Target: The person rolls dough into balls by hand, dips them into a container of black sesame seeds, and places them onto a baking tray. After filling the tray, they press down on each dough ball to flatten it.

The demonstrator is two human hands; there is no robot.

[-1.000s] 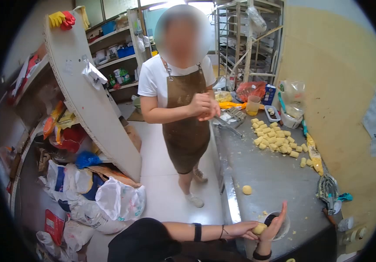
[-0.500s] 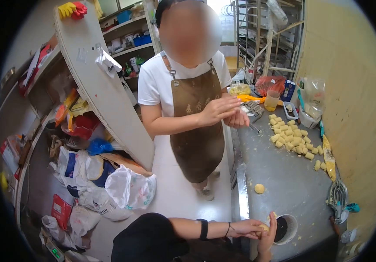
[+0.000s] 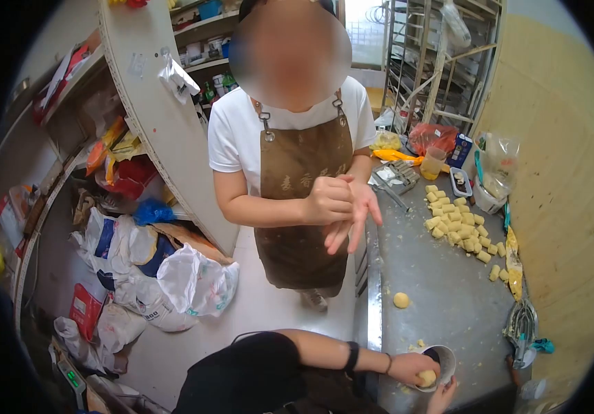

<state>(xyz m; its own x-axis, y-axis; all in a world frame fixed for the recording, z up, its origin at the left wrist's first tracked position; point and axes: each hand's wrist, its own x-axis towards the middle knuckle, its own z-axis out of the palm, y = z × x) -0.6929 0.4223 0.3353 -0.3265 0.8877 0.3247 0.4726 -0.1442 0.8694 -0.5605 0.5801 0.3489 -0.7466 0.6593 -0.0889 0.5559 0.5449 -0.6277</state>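
- Moved since the earlier frame: the dough ball (image 3: 427,378), previously between both hands beside the bowl (image 3: 451,359), now lies in the left hand (image 3: 407,367) over the bowl's near left side.
- Left hand, back upward, fingers curled around the dough ball — part of its pale surface shows between them.
- Right hand (image 3: 440,399), previously raised with fingers upright, is now lowered at the bowl's near right rim. Its fingers are bent, but whether they pinch the rim or merely rest by it cannot be told.
- Consequence, as judged: joint handling of the dough ball has given way to one-handed holding, with the right hand perhaps steadying the bowl.
- Dark contents (image 3: 432,354), visible inside the bowl; the left hand covers part of the opening and hides the rest.
- Crumbs (image 3: 420,343) dot the metal table (image 3: 404,259) near the bowl; farther off sits a lone ball (image 3: 401,300).
- Heap of short dough pieces (image 3: 457,222), toward the wall, well apart from the bowl; a whisk (image 3: 520,324) lies along the wall side.
- Co-worker (image 3: 297,155), standing opposite in a brown apron — one fist now set over an open palm, clear of the bowl.
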